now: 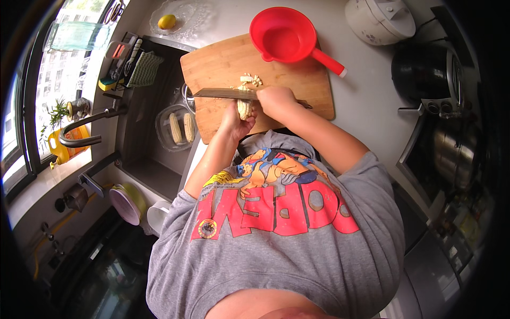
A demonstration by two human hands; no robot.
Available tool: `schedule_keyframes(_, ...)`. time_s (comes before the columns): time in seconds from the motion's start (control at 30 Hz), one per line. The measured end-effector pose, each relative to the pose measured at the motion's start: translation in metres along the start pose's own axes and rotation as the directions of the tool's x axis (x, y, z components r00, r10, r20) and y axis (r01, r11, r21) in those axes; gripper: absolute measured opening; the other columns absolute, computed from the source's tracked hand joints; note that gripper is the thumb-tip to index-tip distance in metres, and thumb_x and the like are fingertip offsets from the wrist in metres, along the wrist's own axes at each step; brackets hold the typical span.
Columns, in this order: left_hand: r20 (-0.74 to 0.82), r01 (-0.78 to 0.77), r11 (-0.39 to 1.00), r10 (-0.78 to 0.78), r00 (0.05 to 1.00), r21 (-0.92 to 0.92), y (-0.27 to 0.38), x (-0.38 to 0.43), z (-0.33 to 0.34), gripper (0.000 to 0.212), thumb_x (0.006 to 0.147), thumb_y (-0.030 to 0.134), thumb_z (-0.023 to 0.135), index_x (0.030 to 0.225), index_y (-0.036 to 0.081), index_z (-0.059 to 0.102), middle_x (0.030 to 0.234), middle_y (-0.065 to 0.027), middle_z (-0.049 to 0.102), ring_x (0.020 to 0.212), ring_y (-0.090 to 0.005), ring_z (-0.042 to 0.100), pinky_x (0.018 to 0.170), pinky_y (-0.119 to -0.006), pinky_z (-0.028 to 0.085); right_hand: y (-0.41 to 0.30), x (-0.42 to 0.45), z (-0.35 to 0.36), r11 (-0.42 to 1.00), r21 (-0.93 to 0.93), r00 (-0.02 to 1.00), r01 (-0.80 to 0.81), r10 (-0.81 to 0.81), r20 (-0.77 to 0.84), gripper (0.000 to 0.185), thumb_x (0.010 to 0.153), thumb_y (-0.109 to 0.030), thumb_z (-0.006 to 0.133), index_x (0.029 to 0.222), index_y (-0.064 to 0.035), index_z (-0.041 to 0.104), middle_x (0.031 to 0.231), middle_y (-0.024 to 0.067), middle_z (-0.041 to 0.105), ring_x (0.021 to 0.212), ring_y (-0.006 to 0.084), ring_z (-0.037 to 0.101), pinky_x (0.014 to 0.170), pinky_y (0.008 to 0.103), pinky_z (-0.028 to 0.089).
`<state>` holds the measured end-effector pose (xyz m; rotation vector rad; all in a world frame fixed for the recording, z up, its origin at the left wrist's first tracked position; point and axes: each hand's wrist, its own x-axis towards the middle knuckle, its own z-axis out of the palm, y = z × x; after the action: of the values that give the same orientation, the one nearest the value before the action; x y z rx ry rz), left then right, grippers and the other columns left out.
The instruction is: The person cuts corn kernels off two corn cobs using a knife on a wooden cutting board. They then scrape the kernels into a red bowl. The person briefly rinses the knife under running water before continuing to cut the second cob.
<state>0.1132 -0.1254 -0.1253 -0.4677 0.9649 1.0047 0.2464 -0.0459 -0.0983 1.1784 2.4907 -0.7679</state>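
My left hand grips a pale ear of corn over the near part of a wooden cutting board. In my right hand is a broad-bladed kitchen knife, its blade lying across the ear and pointing left. The blade hides part of the corn. Just beyond the blade, cut corn kernels lie in a small heap on the board. A red plastic strainer or ladle-like basin with a long handle rests over the board's far right edge.
Left of the board, a dark sink holds a clear container with two corn cobs. A faucet reaches over it. A glass plate with a lemon stands at the back. A white rice cooker and a black appliance are at right.
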Motion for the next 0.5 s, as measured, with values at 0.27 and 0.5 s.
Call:
schedule_keyframes(0.27, -0.021, 0.004, 1.0, -0.004, 1.0, -0.006, 0.001, 0.0, -0.006, 0.039, 0.092, 0.039, 0.031, 0.097, 0.003, 0.046, 0.075, -0.0102, 0.05, 0.058, -0.0141, 0.048, 0.037, -0.017, 0.034, -0.003, -0.009, -0.011, 0.999, 0.002, 0.999, 0.033, -0.033, -0.015, 0.019, 0.071, -0.006, 0.052, 0.083, -0.0035, 0.066, 0.085, 0.0162, 0.064, 0.08, 0.0292, 0.063, 0.067, 0.0391, 0.05)
schedule_keyframes(0.5, -0.021, 0.002, 1.0, -0.002, 1.0, 0.018, -0.001, -0.001, -0.002, 0.037, 0.091, 0.037, 0.033, 0.096, 0.004, 0.048, 0.075, -0.0101, 0.052, 0.056, -0.0146, 0.048, 0.037, -0.018, 0.035, 0.006, 0.006, -0.002, 1.0, 0.022, 1.0, -0.01, 0.009, 0.012, 0.017, 0.07, -0.006, 0.053, 0.081, -0.0027, 0.066, 0.085, 0.0164, 0.065, 0.078, 0.0289, 0.064, 0.064, 0.0389, 0.051)
